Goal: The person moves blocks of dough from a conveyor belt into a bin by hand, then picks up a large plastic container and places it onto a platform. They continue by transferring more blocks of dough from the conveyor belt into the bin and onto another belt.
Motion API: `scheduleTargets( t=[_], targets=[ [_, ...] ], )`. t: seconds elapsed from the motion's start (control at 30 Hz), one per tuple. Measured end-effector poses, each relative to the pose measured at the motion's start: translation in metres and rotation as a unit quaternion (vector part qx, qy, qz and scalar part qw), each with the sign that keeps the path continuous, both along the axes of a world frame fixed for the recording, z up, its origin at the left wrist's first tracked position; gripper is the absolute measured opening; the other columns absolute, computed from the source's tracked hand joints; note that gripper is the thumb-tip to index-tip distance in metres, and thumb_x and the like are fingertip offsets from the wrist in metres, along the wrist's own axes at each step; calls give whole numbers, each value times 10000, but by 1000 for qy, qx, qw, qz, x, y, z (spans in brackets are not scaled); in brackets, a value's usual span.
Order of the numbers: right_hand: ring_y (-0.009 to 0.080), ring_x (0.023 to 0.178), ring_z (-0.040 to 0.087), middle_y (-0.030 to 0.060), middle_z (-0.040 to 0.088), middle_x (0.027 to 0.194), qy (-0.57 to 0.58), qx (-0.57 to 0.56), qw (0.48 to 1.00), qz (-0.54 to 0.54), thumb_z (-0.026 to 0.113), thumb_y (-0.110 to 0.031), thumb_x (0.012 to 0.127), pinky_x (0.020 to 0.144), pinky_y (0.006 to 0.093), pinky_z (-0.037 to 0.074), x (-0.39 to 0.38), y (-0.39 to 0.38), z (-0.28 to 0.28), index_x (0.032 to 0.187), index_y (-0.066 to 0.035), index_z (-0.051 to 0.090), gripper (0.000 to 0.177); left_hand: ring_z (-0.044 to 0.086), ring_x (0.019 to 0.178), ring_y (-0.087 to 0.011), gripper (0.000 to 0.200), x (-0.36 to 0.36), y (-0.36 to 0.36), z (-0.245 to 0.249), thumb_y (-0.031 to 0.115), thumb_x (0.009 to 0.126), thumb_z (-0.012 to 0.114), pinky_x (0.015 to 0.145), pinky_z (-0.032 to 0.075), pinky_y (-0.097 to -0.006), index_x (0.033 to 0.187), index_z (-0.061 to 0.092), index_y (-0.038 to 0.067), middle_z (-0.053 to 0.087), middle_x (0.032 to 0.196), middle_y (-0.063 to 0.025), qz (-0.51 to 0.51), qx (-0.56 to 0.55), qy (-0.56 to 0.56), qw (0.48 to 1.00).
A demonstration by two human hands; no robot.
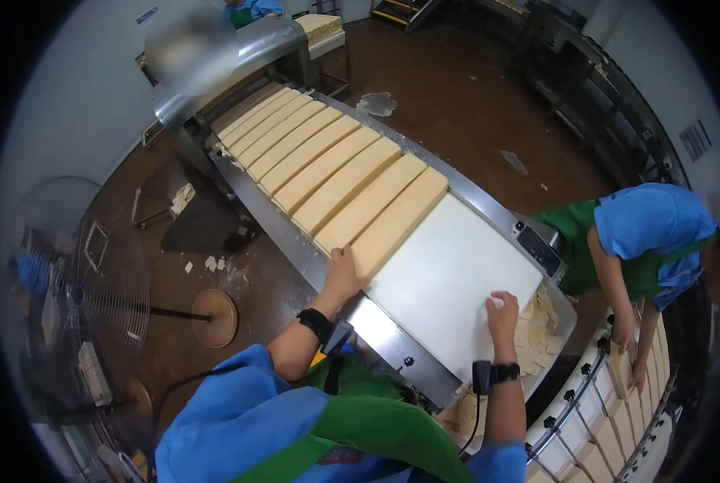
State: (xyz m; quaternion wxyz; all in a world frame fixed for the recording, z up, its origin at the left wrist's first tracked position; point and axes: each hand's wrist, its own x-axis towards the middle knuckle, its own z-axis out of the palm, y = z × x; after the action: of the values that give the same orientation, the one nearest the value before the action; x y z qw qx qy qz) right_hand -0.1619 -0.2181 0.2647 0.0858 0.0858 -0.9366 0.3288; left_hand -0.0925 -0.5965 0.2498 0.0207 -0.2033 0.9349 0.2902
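Observation:
Long pale dough strips (344, 171) lie side by side across a conveyor. My left hand (343, 274) touches the near end of the front strip (404, 217); its fingers are bent against the dough, and what they grip cannot be made out. Over the bare white belt (456, 266), near its lower right end, is my right hand (501, 314), its thumb and fingers curved apart with nothing between them. Dough scraps (539, 326) fill a tray just beyond the belt's end, right of my right hand.
A co-worker in a blue shirt (653, 221) handles strips on a second, curved conveyor (609, 427) at the right. A control panel (537, 245) sits on the far rail. Standing fans (78, 294) are at left. Another person (251, 11) is behind the machine (247, 56).

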Motion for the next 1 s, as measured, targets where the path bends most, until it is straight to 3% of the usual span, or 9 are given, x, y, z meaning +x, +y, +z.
scheduleTargets(
  t=[0.1, 0.2, 0.27, 0.33, 0.57, 0.67, 0.73, 0.9, 1.0],
  targets=[
    [341, 1039, 541, 179, 610, 1050, 4, 34, 999, -28, 693, -226, 755, 945, 443, 403, -56, -59, -47, 1001, -30, 650, 318, 525, 1076, -410, 877, -12, 6, 28, 329, 673, 793, 866, 504, -441, 1304, 326, -63, 407, 1249, -221, -15, -6, -87, 996],
    [419, 1283, 365, 267, 444, 1350, -90, 152, 983, -56, 614, -446, 834, 1074, 484, 304, -106, -132, -54, 1316, 5, 476, 675, 571, 1016, -390, 921, -16, 3, 24, 392, 687, 778, 768, 550, -421, 1327, 304, -71, 426, 1237, -207, -57, -32, -93, 994],
    [452, 1324, 278, 269, 247, 1476, -149, 144, 976, -66, 538, -490, 880, 1084, 509, 281, -129, -182, -26, 1433, -81, 339, 716, 575, 1006, -387, 931, -17, 2, 28, 400, 693, 773, 762, 551, -417, 1335, 295, -76, 436, 1226, -208, -71, -27, -96, 992],
    [416, 1351, 252, 222, 116, 1541, -159, 154, 972, -73, 494, -492, 900, 1070, 505, 295, -158, -218, -20, 1462, -199, 318, 659, 590, 980, -378, 956, -18, 1, 29, 421, 694, 771, 743, 556, -408, 1340, 288, -91, 462, 1189, -210, -83, -29, -103, 991],
    [416, 1295, 368, 205, 75, 1556, -217, 185, 956, -66, 476, -546, 895, 1033, 473, 353, -195, -277, 5, 1476, -206, 286, 700, 631, 878, -348, 986, -19, 0, 36, 502, 698, 747, 674, 554, -400, 1327, 295, -108, 491, 1101, -210, -136, -71, -129, 980],
    [415, 1208, 455, 224, 184, 1496, -213, 195, 953, -93, 501, -515, 877, 989, 468, 405, -190, -273, 5, 1392, -134, 373, 653, 631, 885, -329, 987, -17, 0, 32, 505, 697, 744, 686, 551, -387, 1320, 308, -125, 502, 1082, -199, -149, -87, -122, 977],
    [421, 1127, 500, 222, 298, 1376, -213, 183, 950, -134, 554, -455, 828, 935, 473, 450, -184, -256, 11, 1277, -83, 426, 596, 618, 904, -344, 953, -18, 2, 29, 461, 683, 763, 716, 543, -397, 1319, 331, -102, 499, 1084, -202, -153, -86, -100, 979],
    [433, 1127, 488, 220, 309, 1360, -264, 114, 902, -322, 622, -434, 753, 924, 506, 447, -135, -149, 40, 1305, -70, 397, 699, 598, 898, -395, 866, -24, 18, 40, 406, 700, 765, 750, 536, -432, 1310, 354, -51, 476, 1093, -213, -299, -43, -79, 950],
    [463, 1248, 387, 250, 295, 1396, -212, 130, 898, -362, 639, -445, 730, 929, 547, 425, -80, -78, 55, 1323, 39, 347, 819, 565, 894, -451, 855, -19, 53, 51, 349, 686, 777, 776, 514, -491, 1297, 327, -45, 417, 1121, -264, -358, 134, -112, 917]
  ],
)
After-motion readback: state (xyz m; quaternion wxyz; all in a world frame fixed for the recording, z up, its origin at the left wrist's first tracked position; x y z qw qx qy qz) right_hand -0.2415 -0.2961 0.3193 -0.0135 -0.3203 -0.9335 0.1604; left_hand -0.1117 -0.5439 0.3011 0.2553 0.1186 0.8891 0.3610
